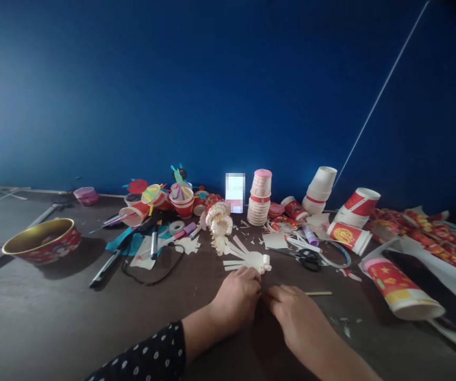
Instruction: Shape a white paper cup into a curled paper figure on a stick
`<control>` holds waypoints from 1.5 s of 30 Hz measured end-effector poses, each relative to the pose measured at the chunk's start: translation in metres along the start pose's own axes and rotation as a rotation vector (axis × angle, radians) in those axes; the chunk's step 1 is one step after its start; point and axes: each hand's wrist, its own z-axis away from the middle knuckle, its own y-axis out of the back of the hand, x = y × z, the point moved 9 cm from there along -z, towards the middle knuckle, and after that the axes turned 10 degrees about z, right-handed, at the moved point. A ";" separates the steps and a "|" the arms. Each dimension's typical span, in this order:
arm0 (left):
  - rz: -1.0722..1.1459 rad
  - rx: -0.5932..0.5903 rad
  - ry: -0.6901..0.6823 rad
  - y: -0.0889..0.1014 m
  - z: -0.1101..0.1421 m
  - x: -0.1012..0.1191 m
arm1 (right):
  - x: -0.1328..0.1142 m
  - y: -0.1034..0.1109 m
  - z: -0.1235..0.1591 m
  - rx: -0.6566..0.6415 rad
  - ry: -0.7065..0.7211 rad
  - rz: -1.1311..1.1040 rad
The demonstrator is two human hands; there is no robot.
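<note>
I count two hands. The left hand (pixel 235 299) is closed, its fingers pinching the lower edge of one white paper cut-out (pixel 247 260), which lies just ahead of the hands with several strips fanning leftward. The right hand (pixel 299 317) touches the left; I cannot tell whether it grasps anything. Beyond it lie one wooden stick (pixel 318 293) and one pair of scissors (pixel 307 260). To the right on the counter (pixel 53 312), one red cup (pixel 400 288) lies on its side, printed with gold stars; I can read no writing.

Craft workspace: cut paper cups (pixel 247 260)
</note>
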 end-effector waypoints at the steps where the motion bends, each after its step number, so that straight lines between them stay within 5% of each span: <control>1: -0.021 -0.006 0.000 0.000 0.000 0.001 | -0.001 0.000 0.000 0.000 -0.003 0.014; 10: -0.147 -0.059 0.015 0.002 0.000 0.003 | -0.002 -0.003 -0.001 0.020 -0.006 0.036; 26: 0.121 0.094 0.092 0.003 0.003 -0.016 | -0.002 -0.004 -0.004 -0.011 -0.004 0.058; 45: 0.198 0.097 0.103 0.005 0.001 -0.018 | 0.004 0.000 -0.004 -0.031 -0.050 0.050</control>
